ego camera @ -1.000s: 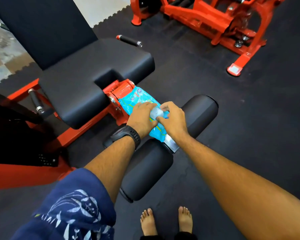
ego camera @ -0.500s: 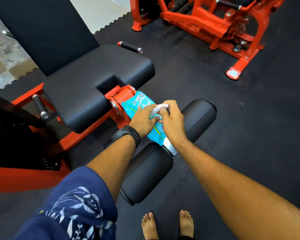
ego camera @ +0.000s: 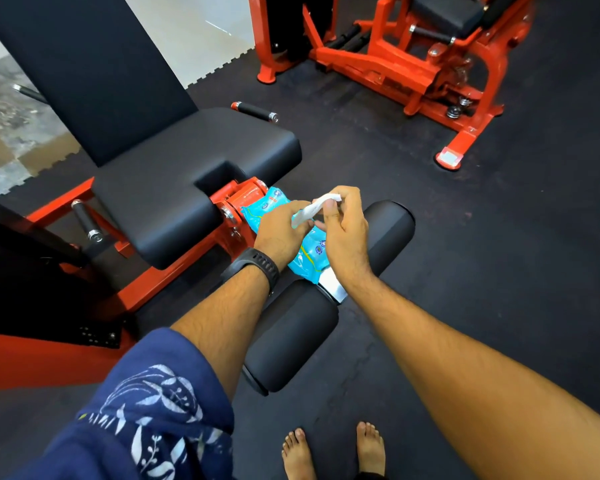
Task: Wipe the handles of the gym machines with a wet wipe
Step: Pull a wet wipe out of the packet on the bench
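Note:
A blue pack of wet wipes [ego camera: 309,252] lies on the red arm of the leg machine, between its two black roller pads. My left hand [ego camera: 280,230] presses down on the pack with straight fingers. My right hand [ego camera: 343,226] pinches a white wet wipe [ego camera: 313,208] that stretches up out of the pack's opening. Two black handles of the machine show: one [ego camera: 255,111] behind the seat on the right, another [ego camera: 85,220] on the left side of the seat.
The black seat [ego camera: 174,174] and backrest stand in front of me on a red frame. Black roller pads [ego camera: 388,233] flank the pack. A second red machine [ego camera: 413,64] stands at the back right. The floor is dark rubber matting; my bare feet [ego camera: 333,452] are below.
My right hand has lifted and drawn the white wipe up out of the pack, while my left hand stays pressed on the pack. The view has tilted up slightly.

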Tool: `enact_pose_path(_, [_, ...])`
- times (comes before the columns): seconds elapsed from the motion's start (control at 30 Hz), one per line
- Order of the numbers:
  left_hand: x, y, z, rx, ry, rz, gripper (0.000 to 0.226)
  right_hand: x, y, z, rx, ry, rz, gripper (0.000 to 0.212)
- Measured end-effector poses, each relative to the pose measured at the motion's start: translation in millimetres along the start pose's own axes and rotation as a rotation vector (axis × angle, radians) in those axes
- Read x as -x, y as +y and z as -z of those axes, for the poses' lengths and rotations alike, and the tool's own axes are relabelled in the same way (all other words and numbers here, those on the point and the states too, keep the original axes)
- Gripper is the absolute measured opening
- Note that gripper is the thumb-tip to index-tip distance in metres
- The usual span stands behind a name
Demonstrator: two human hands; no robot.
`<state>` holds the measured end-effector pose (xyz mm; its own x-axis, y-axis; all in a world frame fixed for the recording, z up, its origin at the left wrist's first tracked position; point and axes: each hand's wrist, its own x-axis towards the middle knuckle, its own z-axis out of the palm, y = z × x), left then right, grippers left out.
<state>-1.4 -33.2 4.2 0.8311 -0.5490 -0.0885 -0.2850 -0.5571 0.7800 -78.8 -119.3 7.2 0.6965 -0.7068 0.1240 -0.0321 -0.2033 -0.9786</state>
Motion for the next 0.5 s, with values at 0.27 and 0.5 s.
enact_pose_path(0.27, [20,53,38,0.201,0.127,-0.145,0.011,0,-63,17,-0.042,0.111,0.102,0.008])
enact_pose_path(0.5, [51,129,88,0.301,0.245,-0.166,0.016,-7,-149,38,-0.134,0.084,0.114,0.008])
